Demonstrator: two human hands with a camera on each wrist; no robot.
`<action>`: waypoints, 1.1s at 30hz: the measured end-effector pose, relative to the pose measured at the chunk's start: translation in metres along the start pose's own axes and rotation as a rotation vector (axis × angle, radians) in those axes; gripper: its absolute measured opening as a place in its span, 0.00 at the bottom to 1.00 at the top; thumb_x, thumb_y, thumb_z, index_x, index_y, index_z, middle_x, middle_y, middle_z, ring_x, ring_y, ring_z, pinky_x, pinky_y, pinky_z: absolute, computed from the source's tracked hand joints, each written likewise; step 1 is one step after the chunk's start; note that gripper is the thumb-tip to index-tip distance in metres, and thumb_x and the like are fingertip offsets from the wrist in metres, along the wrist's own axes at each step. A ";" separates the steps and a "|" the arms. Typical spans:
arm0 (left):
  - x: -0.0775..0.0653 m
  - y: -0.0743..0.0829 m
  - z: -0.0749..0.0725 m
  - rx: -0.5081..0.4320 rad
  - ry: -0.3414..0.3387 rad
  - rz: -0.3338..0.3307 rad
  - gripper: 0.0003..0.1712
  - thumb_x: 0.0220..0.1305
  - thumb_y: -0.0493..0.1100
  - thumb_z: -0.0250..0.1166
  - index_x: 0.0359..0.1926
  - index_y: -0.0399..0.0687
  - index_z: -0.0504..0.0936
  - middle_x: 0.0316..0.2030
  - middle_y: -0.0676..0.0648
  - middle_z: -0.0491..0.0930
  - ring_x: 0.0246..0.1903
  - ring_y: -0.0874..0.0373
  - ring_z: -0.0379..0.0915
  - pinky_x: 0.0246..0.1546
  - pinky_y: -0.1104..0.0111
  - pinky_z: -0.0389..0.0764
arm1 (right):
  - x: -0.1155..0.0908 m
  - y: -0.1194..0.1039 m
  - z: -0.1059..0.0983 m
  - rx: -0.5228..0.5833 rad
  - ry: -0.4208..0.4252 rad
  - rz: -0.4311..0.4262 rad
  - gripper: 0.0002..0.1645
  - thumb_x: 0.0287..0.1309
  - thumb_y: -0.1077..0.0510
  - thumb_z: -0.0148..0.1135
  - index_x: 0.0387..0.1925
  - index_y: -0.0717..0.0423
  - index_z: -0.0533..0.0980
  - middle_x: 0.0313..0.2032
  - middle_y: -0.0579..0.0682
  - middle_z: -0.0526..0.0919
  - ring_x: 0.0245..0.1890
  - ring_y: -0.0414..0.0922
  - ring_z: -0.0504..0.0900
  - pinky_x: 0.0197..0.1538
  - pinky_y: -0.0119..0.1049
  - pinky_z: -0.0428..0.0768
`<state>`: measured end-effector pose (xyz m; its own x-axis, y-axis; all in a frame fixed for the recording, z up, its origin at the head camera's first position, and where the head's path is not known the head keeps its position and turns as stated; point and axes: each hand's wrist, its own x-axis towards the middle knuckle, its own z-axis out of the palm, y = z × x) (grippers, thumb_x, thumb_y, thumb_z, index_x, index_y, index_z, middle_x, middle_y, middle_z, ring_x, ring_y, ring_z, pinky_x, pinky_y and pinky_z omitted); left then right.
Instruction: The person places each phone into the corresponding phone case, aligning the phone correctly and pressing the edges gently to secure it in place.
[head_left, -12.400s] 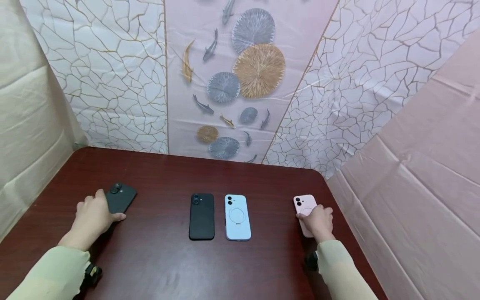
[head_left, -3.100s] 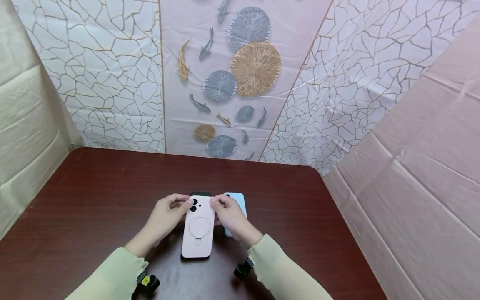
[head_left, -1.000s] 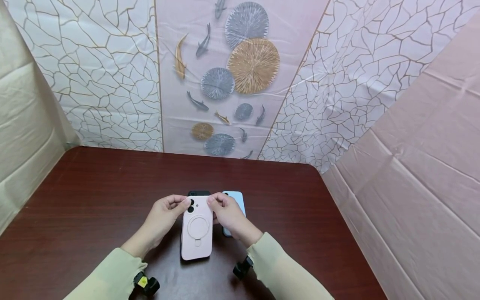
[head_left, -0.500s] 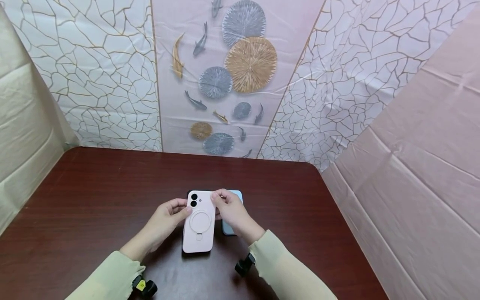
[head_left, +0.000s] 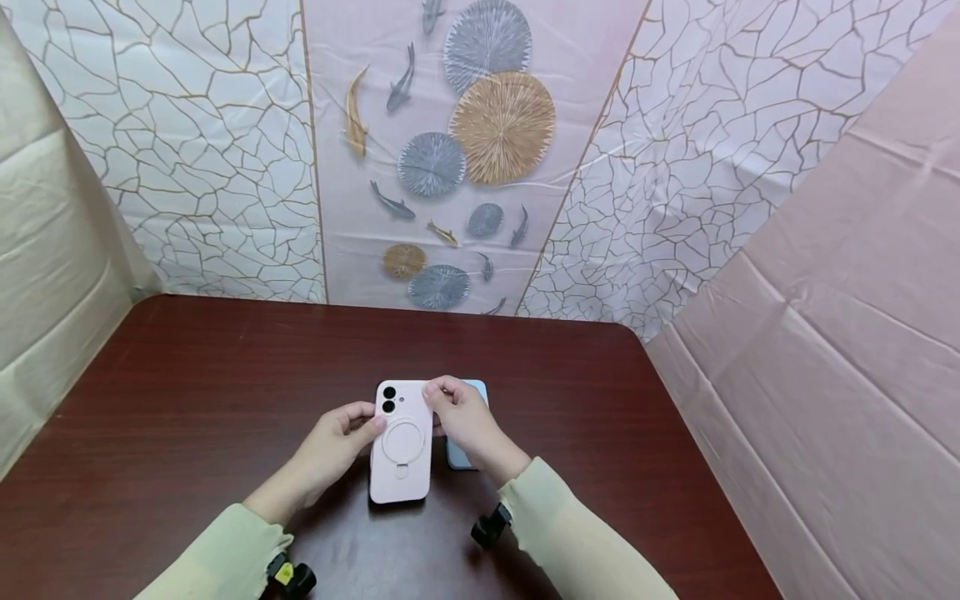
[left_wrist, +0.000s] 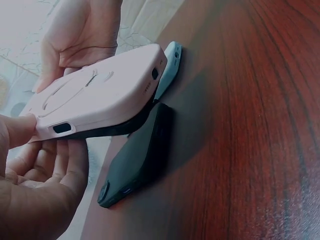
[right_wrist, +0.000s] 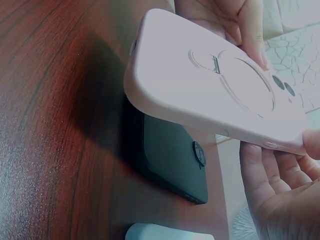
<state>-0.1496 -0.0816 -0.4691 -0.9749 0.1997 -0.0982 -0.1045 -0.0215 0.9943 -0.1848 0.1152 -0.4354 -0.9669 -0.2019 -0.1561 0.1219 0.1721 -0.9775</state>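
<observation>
Both hands hold a pink phone (head_left: 401, 487) at its camera end, thumbs on its back and fingers underneath. My left hand (head_left: 330, 450) pinches its left edge; my right hand (head_left: 471, 423) pinches the upper right corner. A dark layer (left_wrist: 117, 130), looking like another phone, lies flush against its underside in the left wrist view. The pair hangs above the table, over a black phone (right_wrist: 172, 157) lying with its camera side up. From the head view the pink phone covers nearly all of that black phone. A light blue phone (head_left: 461, 457) lies just right, partly behind my right hand.
The dark red wooden table (head_left: 225, 383) extends around the phones. A patterned cloth (head_left: 360, 275) hangs behind it, with a beige cloth (head_left: 56, 250) at left and a pink one (head_left: 825, 333) at right. Black wrist cameras (head_left: 491, 527) sit under the sleeves.
Earlier the hands were far apart, left on a dark phone, right on the pink one; both came to the middle. Over the last second the pink phone shifted slightly away and right.
</observation>
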 end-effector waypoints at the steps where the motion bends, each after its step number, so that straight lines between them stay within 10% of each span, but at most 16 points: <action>1: 0.000 0.000 0.000 0.004 0.008 0.002 0.15 0.70 0.39 0.59 0.51 0.30 0.76 0.41 0.42 0.80 0.40 0.56 0.77 0.45 0.63 0.80 | 0.000 -0.001 0.000 0.005 -0.005 0.000 0.15 0.71 0.52 0.52 0.42 0.60 0.77 0.33 0.54 0.85 0.28 0.47 0.84 0.38 0.46 0.83; 13: 0.000 0.002 -0.002 0.090 0.067 0.022 0.13 0.69 0.40 0.61 0.47 0.33 0.79 0.37 0.45 0.81 0.37 0.58 0.76 0.40 0.67 0.78 | 0.002 -0.001 0.004 0.008 -0.011 0.025 0.20 0.70 0.49 0.53 0.42 0.64 0.77 0.32 0.53 0.84 0.28 0.42 0.83 0.39 0.45 0.83; 33: -0.003 -0.001 0.003 0.076 -0.137 0.064 0.18 0.67 0.38 0.62 0.51 0.26 0.74 0.42 0.39 0.80 0.42 0.55 0.78 0.41 0.69 0.80 | 0.006 -0.002 -0.010 0.011 0.104 0.018 0.22 0.69 0.44 0.52 0.41 0.59 0.79 0.31 0.53 0.84 0.33 0.49 0.82 0.38 0.43 0.82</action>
<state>-0.1462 -0.0794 -0.4700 -0.9427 0.3321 -0.0329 -0.0226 0.0347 0.9991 -0.1935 0.1234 -0.4334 -0.9825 -0.0972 -0.1587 0.1414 0.1638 -0.9763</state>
